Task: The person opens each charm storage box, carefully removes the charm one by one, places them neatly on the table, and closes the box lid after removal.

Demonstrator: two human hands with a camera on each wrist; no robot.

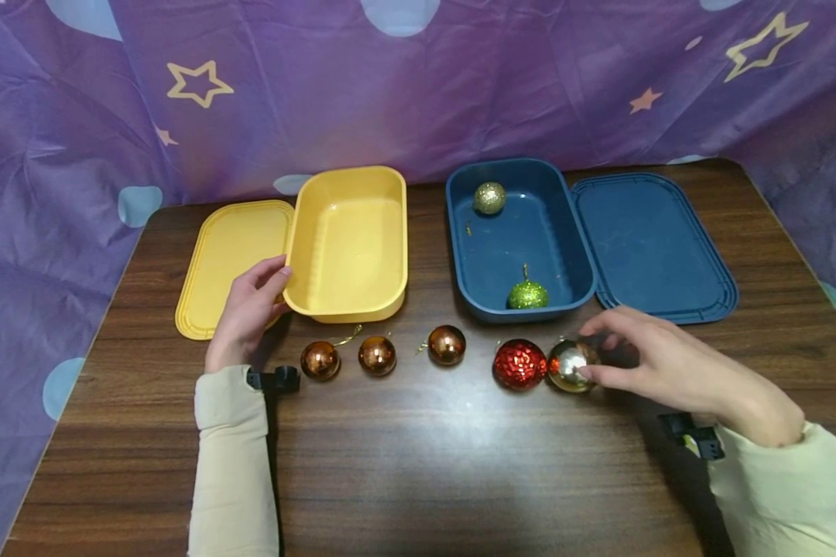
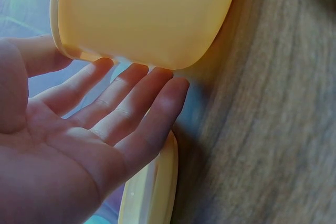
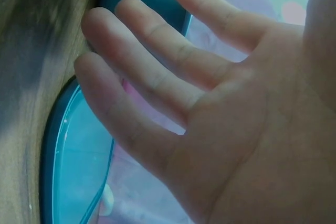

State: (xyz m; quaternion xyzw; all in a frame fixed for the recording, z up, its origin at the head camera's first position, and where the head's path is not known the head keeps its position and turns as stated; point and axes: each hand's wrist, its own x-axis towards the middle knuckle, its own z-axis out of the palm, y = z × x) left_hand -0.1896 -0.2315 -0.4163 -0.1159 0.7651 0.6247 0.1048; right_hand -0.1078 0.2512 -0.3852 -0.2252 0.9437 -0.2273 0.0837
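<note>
In the head view, my left hand (image 1: 249, 303) touches the near left side of a yellow box (image 1: 348, 309). The left wrist view shows its fingers (image 2: 128, 108) fairly straight against the wall. My right hand (image 1: 651, 356) is at a shiny gold ball ornament (image 1: 570, 367), with thumb and forefinger spread about it. Its other fingers (image 3: 152, 77) are extended in the right wrist view, where the ball is not visible. Next to the gold ball sits a red textured ball (image 1: 519, 365). Three copper-coloured balls (image 1: 447, 345), (image 1: 377, 356), (image 1: 320, 361) lie farther left.
A blue box (image 1: 529, 240) holds a glittery gold ball (image 1: 490, 198) and a green ball (image 1: 528, 295). A blue lid (image 1: 655, 247) lies to its right; a yellow lid (image 1: 233, 255) lies left of the yellow box. Behind the wooden table (image 1: 460, 472) hangs a purple cloth (image 1: 320, 85).
</note>
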